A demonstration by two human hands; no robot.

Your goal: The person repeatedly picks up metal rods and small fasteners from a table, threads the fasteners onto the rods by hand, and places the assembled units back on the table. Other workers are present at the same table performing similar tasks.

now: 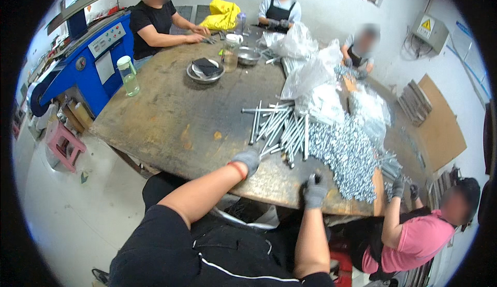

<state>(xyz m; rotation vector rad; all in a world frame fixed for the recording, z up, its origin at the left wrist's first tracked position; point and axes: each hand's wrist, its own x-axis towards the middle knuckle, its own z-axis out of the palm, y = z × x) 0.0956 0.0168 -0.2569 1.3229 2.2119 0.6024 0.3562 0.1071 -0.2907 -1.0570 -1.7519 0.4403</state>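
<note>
My left hand (pixel 248 162), in a grey glove, is at the table's near edge, fingers curled around the near end of a long metal bolt (pixel 269 150). That bolt points into a loose pile of long silver bolts (pixel 279 126) just beyond the hand. To the right, my right hand (pixel 313 191), also gloved in grey, is closed over the table edge; a small dark bit shows at its fingertips, too small to name. Beside it spreads a large heap of small shiny metal parts (pixel 346 155).
Clear plastic bags (pixel 316 75) lie behind the heap on the wooden table (pixel 171 116). Metal bowls (pixel 205 75), a lidded jug (pixel 231 54) and a green-lidded bottle (pixel 127 76) stand farther left. Several co-workers sit around; one in a pink shirt (pixel 419 235) is close on my right.
</note>
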